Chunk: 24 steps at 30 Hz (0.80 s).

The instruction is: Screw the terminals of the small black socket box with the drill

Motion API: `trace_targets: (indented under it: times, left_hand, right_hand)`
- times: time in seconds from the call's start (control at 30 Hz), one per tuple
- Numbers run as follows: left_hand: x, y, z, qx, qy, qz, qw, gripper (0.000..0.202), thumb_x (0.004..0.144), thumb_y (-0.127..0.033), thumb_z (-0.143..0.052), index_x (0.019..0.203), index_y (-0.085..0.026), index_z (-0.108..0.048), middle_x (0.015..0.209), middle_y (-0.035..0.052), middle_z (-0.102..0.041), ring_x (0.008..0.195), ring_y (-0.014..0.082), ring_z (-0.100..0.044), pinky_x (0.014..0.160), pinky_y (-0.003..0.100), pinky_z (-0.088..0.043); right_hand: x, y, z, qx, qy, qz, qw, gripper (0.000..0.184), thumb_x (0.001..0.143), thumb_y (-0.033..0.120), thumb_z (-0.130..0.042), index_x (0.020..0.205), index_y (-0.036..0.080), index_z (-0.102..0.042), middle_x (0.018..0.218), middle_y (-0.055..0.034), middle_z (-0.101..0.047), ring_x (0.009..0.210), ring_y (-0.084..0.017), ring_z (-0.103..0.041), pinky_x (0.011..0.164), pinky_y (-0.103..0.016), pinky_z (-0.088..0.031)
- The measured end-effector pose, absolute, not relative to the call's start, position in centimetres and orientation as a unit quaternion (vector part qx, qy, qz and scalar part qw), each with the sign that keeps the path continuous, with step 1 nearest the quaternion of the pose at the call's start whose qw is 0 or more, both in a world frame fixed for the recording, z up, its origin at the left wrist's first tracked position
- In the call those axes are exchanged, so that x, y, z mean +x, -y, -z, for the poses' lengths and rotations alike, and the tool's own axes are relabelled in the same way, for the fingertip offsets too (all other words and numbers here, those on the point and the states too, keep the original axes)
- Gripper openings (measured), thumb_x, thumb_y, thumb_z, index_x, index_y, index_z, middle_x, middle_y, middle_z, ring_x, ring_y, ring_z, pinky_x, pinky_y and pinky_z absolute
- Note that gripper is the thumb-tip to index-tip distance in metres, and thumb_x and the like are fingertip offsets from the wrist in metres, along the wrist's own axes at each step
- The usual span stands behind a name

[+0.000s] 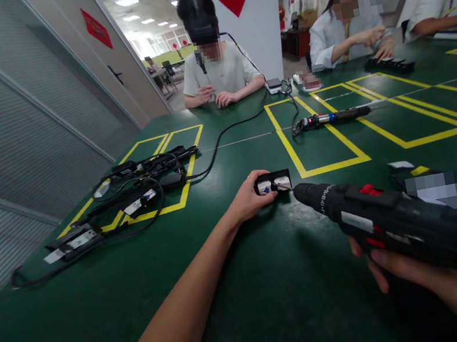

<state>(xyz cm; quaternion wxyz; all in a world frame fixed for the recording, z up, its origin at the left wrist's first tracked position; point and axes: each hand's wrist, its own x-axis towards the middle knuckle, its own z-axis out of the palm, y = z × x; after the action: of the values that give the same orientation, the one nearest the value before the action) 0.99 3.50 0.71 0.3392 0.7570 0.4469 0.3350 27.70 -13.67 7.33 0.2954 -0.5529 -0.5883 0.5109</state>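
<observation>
My left hand (254,197) is closed around the left end of a small black block (279,175) with white labels, low over the green table (238,275) or on it. My right hand (400,267) grips a black and red power drill (378,215) from below; its handle is mostly hidden. The drill points left and away from me. Its thin bit (285,187) reaches the front face of the block, close to my left fingers. Whether the bit touches a screw there is too small to tell.
Black power strips with cables (144,192) lie at the left. An electric screwdriver (334,117) lies beyond the drill, among yellow tape outlines (336,166). Across the table sits a person (214,67) holding a tool; another person (350,37) works at the right over black parts (391,65).
</observation>
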Motion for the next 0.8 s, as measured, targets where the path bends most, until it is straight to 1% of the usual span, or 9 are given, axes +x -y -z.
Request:
trace_targets:
  times: [0.1,0.17,0.27,0.43,0.6,0.7,0.8]
  left_hand:
    - [1.07,-3.74,-0.73,0.757,-0.443,-0.339,0.341,0.048,0.070,-0.026,-0.066,0.115,-0.018,-0.051,0.103,0.0060,-0.060,0.083,0.0172,-0.058,0.076,0.032,-0.048]
    - [0.99,-3.80,-0.79,0.756,-0.439,-0.334,0.352,0.047,0.071,-0.025,-0.066,0.115,-0.018,-0.051,0.101,0.0057,-0.060,0.080,0.0160,-0.058,0.074,0.031,-0.048]
    - [0.87,-3.88,-0.92,0.752,-0.436,-0.326,0.372,0.047,0.071,-0.025,-0.065,0.116,-0.017,-0.050,0.098,0.0050,-0.060,0.078,0.0149,-0.057,0.072,0.030,-0.048]
    - [0.87,-4.04,-0.96,0.751,-0.437,-0.327,0.372,0.047,0.072,-0.026,-0.065,0.116,-0.018,-0.050,0.098,0.0048,-0.060,0.078,0.0147,-0.057,0.072,0.030,-0.048]
    - [0.82,-3.94,-0.85,0.752,-0.439,-0.330,0.366,0.048,0.072,-0.026,-0.066,0.116,-0.018,-0.050,0.101,0.0055,-0.060,0.079,0.0151,-0.058,0.073,0.030,-0.048]
    - [0.75,-3.84,-0.82,0.750,-0.438,-0.331,0.368,0.048,0.072,-0.026,-0.066,0.117,-0.018,-0.050,0.101,0.0058,-0.060,0.079,0.0152,-0.058,0.074,0.030,-0.048]
    - [0.67,-3.88,-0.73,0.751,-0.437,-0.331,0.367,0.049,0.072,-0.026,-0.067,0.117,-0.018,-0.050,0.101,0.0055,-0.060,0.079,0.0150,-0.058,0.074,0.030,-0.048]
  right_hand:
    - [27.73,13.58,-7.39,-0.554,0.568,-0.519,0.318,0.021,0.085,0.041,-0.054,0.092,0.025,-0.065,0.068,-0.0009,-0.066,0.072,-0.019,-0.064,0.065,-0.027,-0.055]
    - [27.82,13.43,-7.45,-0.554,0.571,-0.524,0.305,0.022,0.086,0.041,-0.053,0.093,0.024,-0.065,0.069,-0.0011,-0.066,0.071,-0.019,-0.064,0.065,-0.027,-0.055]
    - [27.96,13.24,-7.44,-0.542,0.586,-0.530,0.286,0.024,0.088,0.042,-0.049,0.096,0.024,-0.063,0.071,-0.0008,-0.066,0.070,-0.018,-0.064,0.068,-0.028,-0.054]
    - [27.65,13.25,-7.48,-0.547,0.570,-0.531,0.305,0.022,0.088,0.043,-0.050,0.095,0.025,-0.061,0.065,0.0015,-0.063,0.065,-0.017,-0.062,0.067,-0.028,-0.052]
    - [27.72,13.15,-7.71,-0.548,0.581,-0.525,0.294,0.023,0.089,0.043,-0.048,0.094,0.025,-0.062,0.066,0.0007,-0.064,0.065,-0.018,-0.063,0.068,-0.029,-0.053]
    - [28.06,13.03,-7.63,-0.543,0.587,-0.533,0.277,0.023,0.090,0.041,-0.047,0.093,0.025,-0.063,0.069,0.0004,-0.066,0.068,-0.017,-0.065,0.070,-0.028,-0.054]
    - [28.36,12.99,-7.21,-0.540,0.581,-0.541,0.278,0.023,0.090,0.042,-0.048,0.093,0.026,-0.064,0.071,0.0003,-0.067,0.068,-0.017,-0.066,0.070,-0.027,-0.055]
